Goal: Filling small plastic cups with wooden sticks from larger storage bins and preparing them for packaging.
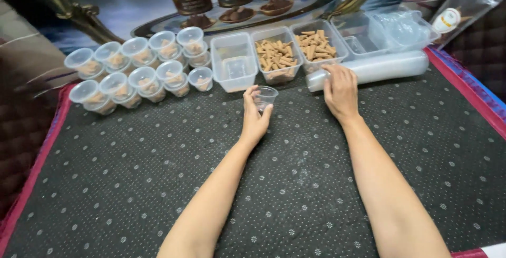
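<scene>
My left hand [254, 115] grips a small clear plastic cup [264, 97] that stands upright on the dark dotted mat [295, 184]; the cup looks empty. My right hand [340, 90] rests on the left end of a long sleeve of stacked clear cups [385, 67] lying on its side, fingers curled over it. Just beyond the hands stand rectangular clear tubs: one empty tub [233, 60] and two tubs of brown cone-shaped sticks [276, 55] [316, 46].
Several small lidded cups [137, 68] holding brown pieces are stacked at the back left. More clear tubs and lids [390, 31] sit at the back right beside a plastic packet [464, 10]. A printed backdrop with jars stands behind. Red trim edges the mat.
</scene>
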